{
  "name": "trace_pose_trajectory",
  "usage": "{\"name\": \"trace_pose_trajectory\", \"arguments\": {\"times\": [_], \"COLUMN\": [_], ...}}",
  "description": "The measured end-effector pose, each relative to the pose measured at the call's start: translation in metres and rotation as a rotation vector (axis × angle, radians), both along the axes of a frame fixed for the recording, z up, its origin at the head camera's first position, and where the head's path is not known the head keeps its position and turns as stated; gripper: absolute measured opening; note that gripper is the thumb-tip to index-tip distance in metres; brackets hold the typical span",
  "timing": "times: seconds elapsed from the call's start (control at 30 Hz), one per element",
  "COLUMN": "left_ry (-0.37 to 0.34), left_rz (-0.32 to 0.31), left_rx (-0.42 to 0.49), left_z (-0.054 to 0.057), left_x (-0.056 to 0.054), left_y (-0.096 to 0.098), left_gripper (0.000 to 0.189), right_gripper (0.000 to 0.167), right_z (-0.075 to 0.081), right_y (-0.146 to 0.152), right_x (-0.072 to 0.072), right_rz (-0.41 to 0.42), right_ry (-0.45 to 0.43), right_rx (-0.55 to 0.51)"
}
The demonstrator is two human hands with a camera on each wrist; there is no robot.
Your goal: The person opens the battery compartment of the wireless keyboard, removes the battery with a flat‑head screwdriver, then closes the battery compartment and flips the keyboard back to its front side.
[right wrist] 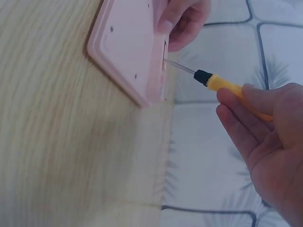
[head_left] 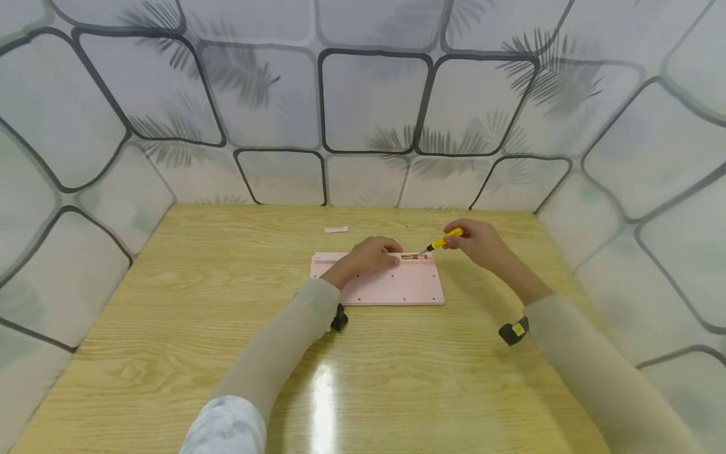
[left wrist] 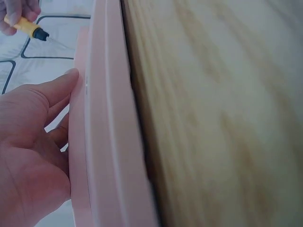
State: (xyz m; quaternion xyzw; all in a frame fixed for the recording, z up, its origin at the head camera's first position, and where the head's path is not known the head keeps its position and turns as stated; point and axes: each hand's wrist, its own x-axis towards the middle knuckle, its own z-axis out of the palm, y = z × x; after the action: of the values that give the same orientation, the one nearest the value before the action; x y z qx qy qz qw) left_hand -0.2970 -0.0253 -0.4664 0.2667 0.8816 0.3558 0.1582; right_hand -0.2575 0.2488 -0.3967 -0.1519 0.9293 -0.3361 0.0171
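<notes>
Your left hand (head_left: 371, 255) grips the pink plastic case (head_left: 391, 291); your right hand (head_left: 478, 242) pinches the yellow-black screwdriver (head_left: 445, 240) slanting leftward to it.

We stretch our left forearm (head_left: 278, 347) and right forearm (head_left: 601, 372) forward, slanting inward toward the hands. Our left hand (head_left: 371, 255) grips, left thumb (right wrist: 173, 16) opposite bent left fingers (right wrist: 188, 34). Our right hand (head_left: 481, 243), apart on the left one's right, pinches with thumb and fingers.
</notes>
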Motion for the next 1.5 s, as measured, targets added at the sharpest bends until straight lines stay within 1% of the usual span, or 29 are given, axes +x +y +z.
{"name": "trace_pose_trajectory", "arguments": {"times": [0.13, 0.33, 0.53, 0.7, 0.87, 1.0, 1.1, 1.3, 1.5], "left_ry": [0.011, 0.013, 0.026, 0.017, 0.009, 0.013, 0.011, 0.019, 0.014], "left_rz": [-0.007, -0.019, -0.004, -0.002, 0.001, -0.001, -0.006, -0.015, -0.005], "left_rx": [-0.005, -0.008, -0.014, -0.013, -0.008, -0.010, -0.004, -0.011, -0.004], "left_z": [-0.001, -0.001, 0.000, -0.001, 0.000, 0.001, 0.002, 0.001, -0.001], "left_x": [0.000, 0.000, 0.001, 0.002, 0.002, 0.003, 0.003, 0.000, -0.001], "left_y": [0.000, 0.001, 0.000, -0.001, -0.001, 0.000, 0.000, 0.001, 0.000], "left_gripper": [0.034, 0.035, 0.035, 0.035, 0.035, 0.035, 0.036, 0.036, 0.035], "right_gripper": [0.029, 0.030, 0.031, 0.031, 0.031, 0.031, 0.031, 0.031, 0.030], "right_z": [0.011, 0.021, 0.021, 0.019, 0.022, 0.027, 0.029, 0.027, 0.031], "right_y": [-0.016, -0.021, -0.015, -0.013, -0.015, -0.018, -0.019, -0.022, -0.031], "right_x": [-0.001, 0.003, 0.003, 0.001, 0.000, 0.000, 0.001, 0.000, -0.002], "right_rz": [0.034, 0.024, 0.013, 0.005, 0.014, 0.036, 0.035, 0.028, 0.054], "right_ry": [-0.006, -0.016, -0.020, -0.022, -0.028, -0.015, -0.009, 0.003, 0.034], "right_rx": [0.042, 0.068, 0.070, 0.079, 0.125, 0.163, 0.173, 0.192, 0.249]}}
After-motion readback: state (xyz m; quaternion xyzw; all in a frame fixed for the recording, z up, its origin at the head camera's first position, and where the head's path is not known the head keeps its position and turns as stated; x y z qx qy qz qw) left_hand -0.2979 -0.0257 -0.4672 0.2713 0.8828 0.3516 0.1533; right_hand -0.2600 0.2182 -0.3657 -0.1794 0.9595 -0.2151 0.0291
